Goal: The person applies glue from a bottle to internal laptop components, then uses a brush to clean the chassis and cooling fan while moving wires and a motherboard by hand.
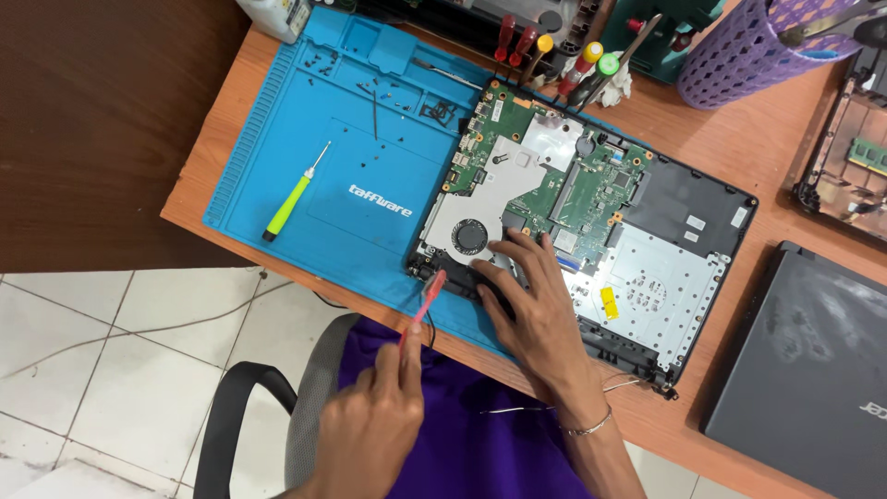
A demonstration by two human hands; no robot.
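Head view: the left hand (374, 420) pinches a slim red-handled tool (423, 307), its tip at the near corner of the opened black laptop base with green circuit board (591, 199) on the blue silicone work mat (305, 111). Just beyond that tip, the right hand (536, 310) presses flat and open beside the round fan (469, 236), holding nothing. A slip could gouge the board, since the tool is gripped far back. The tip itself is hard to make out, and loose screws (388, 92) sit unsecured beyond.
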